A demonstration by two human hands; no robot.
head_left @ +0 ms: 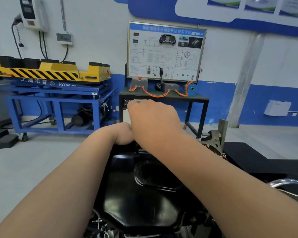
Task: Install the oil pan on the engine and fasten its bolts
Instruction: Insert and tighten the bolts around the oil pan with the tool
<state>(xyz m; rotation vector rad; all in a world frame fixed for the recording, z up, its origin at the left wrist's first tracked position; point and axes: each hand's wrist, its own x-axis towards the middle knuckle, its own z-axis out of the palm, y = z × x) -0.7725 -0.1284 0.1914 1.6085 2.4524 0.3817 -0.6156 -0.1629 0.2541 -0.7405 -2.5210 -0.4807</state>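
The glossy black oil pan (144, 194) lies bottom-up on the engine (213, 143), directly below me. Both my forearms reach over it to its far edge. My left hand (123, 133) is bunched at that far rim, with its fingers turned away from me. My right hand (153, 121) sits just above and partly over the left, its back toward me and its fingers bent down out of sight. Whatever the hands hold there is hidden behind them. I can make out no bolt or tool.
A metal engine-stand bracket (220, 133) rises at the right end of the engine. A chrome part (286, 184) lies at the right edge. Beyond stand a training panel on a dark table (163, 97) and a blue cart with a yellow lift (55, 73). Black blocks (5, 140) lie on the floor at left.
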